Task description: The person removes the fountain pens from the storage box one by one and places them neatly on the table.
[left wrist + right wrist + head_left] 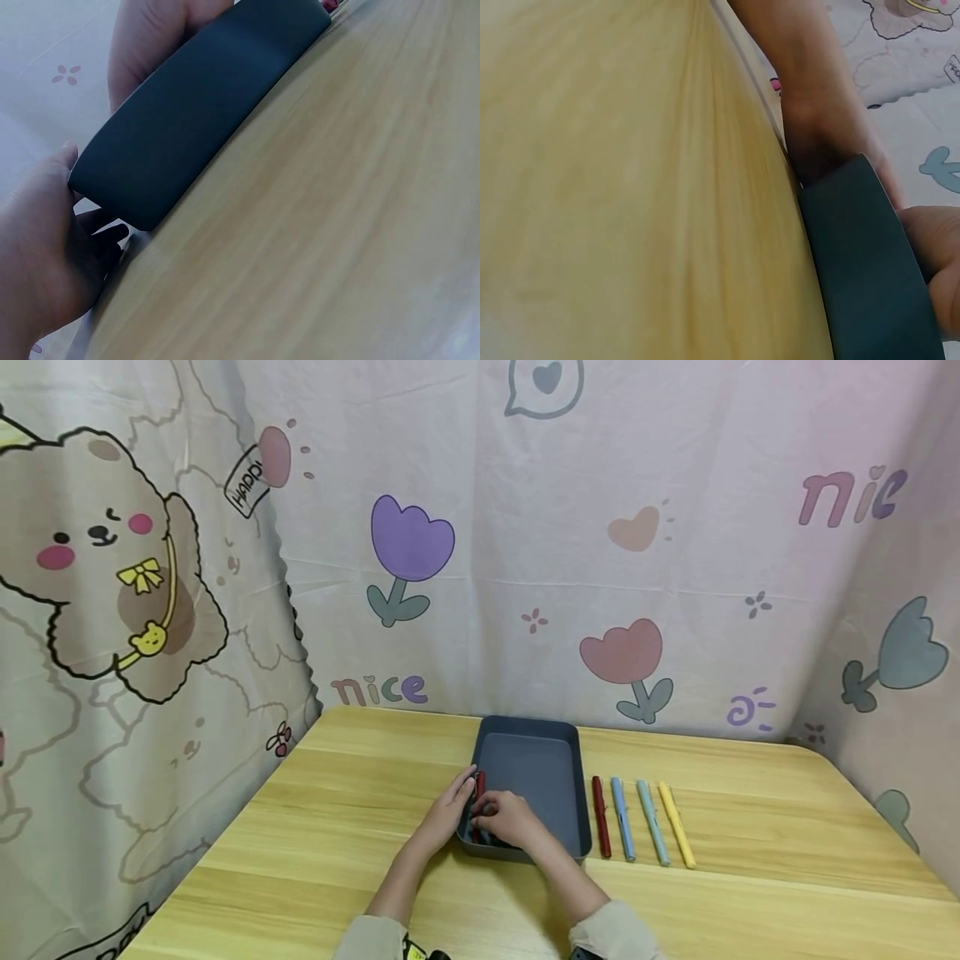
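Observation:
A dark grey tray (536, 760) lies on the table. My left hand (444, 814) holds its left wall; in the left wrist view, the thumb of this hand (37, 247) touches the rim at a corner while darker fingers curl lower down. Inside the tray, along that wall, lies a red pen (481, 783). My right hand (510, 820) reaches in over the near left corner, its bent fingers pinching the pen around its middle and covering part of it. Dark shapes below these fingers are too hidden to tell. Tray walls hide the right fingertips in both wrist views.
To the right of the tray, several pens lie side by side: dark red (602, 817), blue (622, 818), mint green (652, 822) and yellow (677, 825). A printed curtain (510, 635) hangs behind and along both sides of the wooden table (300, 860).

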`<state>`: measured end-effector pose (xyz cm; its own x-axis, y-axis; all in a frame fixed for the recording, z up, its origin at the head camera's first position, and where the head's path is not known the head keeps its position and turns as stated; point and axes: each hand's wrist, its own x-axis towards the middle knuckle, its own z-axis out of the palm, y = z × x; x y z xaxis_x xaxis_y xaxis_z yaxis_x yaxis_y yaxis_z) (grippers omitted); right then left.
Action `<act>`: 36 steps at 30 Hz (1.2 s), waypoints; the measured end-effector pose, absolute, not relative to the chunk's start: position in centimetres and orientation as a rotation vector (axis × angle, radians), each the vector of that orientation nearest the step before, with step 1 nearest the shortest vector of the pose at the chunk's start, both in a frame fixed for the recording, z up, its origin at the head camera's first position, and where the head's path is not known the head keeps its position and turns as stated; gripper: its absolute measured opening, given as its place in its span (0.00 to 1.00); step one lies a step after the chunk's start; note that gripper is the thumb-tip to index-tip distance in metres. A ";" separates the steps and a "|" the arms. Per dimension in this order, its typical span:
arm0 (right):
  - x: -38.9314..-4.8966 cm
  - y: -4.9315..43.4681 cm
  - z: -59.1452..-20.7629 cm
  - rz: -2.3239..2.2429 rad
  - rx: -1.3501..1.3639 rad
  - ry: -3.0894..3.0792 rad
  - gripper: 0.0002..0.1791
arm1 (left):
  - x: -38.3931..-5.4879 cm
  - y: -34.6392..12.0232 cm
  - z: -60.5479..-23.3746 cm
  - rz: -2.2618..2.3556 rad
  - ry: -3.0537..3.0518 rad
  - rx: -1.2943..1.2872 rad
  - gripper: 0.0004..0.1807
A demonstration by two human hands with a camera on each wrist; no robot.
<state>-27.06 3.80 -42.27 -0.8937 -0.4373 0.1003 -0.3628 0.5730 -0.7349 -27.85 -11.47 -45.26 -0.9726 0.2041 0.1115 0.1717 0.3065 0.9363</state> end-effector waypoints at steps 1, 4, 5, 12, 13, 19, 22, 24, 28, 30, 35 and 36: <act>-27.0 3.8 -42.3 -1.224 -0.681 2.711 0.05 | -27.9 -11.5 -45.3 1.799 2.514 0.357 0.31; -27.0 3.8 -42.3 -1.178 -0.660 2.761 0.06 | -27.9 -11.4 -45.3 1.801 2.513 0.340 0.31; -26.9 3.8 -42.2 -1.154 -0.659 2.785 0.06 | -27.9 -11.4 -45.3 1.804 2.512 0.333 0.31; -26.6 3.6 -42.2 -1.002 -0.639 2.929 0.10 | -27.8 -11.4 -45.2 1.816 2.509 0.321 0.29; -26.5 3.6 -42.1 -0.999 -0.634 2.935 0.10 | -27.7 -11.4 -45.2 1.817 2.510 0.322 0.29; -26.3 3.6 -41.9 -1.013 -0.593 2.951 0.10 | -27.8 -11.4 -45.3 1.814 2.513 0.325 0.28; -26.4 3.7 -41.9 -1.022 -0.579 2.948 0.09 | -27.9 -11.4 -45.3 1.803 2.520 0.336 0.28; -26.5 3.8 -41.9 -1.052 -0.563 2.923 0.09 | -27.9 -11.3 -45.3 1.793 2.530 0.343 0.28; -26.7 4.2 -41.9 -1.158 -0.528 2.836 0.08 | -27.9 -11.4 -45.1 1.805 2.525 0.349 0.28; -26.8 4.5 -41.8 -1.213 -0.520 2.791 0.08 | -27.9 -11.4 -45.2 1.809 2.524 0.349 0.28; -26.9 5.2 -41.9 -1.324 -0.506 2.683 0.07 | -28.0 -11.3 -45.3 1.783 2.555 0.320 0.28; -26.9 5.3 -41.9 -1.339 -0.495 2.664 0.07 | -28.0 -11.3 -45.3 1.783 2.557 0.315 0.28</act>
<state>-26.89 5.32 -41.92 -0.9394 -0.3405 0.0398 -0.2350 0.5552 -0.7978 -28.00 -11.32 -45.27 -0.9797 0.1693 0.1074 0.1593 0.3322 0.9297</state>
